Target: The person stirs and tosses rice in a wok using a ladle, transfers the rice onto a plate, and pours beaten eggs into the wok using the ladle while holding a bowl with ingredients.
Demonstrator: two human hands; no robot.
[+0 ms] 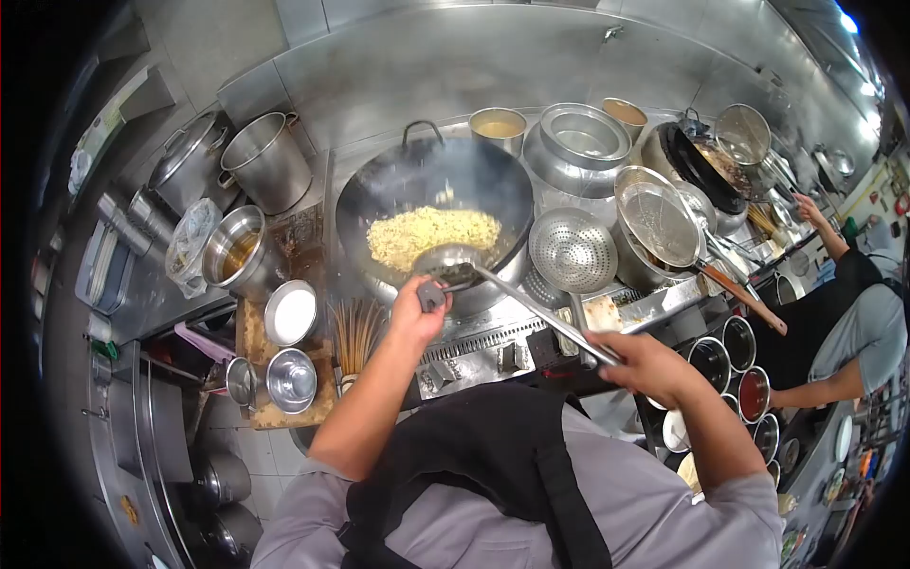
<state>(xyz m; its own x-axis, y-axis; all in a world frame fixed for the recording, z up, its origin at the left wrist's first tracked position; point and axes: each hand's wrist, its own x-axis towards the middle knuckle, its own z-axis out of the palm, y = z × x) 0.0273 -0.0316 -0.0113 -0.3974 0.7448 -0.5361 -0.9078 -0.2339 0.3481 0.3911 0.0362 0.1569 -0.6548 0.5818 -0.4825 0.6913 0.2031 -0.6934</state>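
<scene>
Fried rice (431,235), yellow and loose, lies in a large black wok (370,185) with steam rising from it. My left hand (417,308) is closed at the wok's near rim, with a dark grey cloth-like pad (432,297) between it and the wok handle, which is mostly hidden. In my right hand (640,363) is the long metal handle of a ladle (542,313). The ladle's bowl rests inside the wok, against the near edge of the rice.
Right of the wok lie a perforated skimmer (573,248) and a wire strainer (657,223). Pots and metal bowls (291,379) stand at left, beside a bamboo brush (355,337). Another person (834,313) works at a second wok (697,166) on the right.
</scene>
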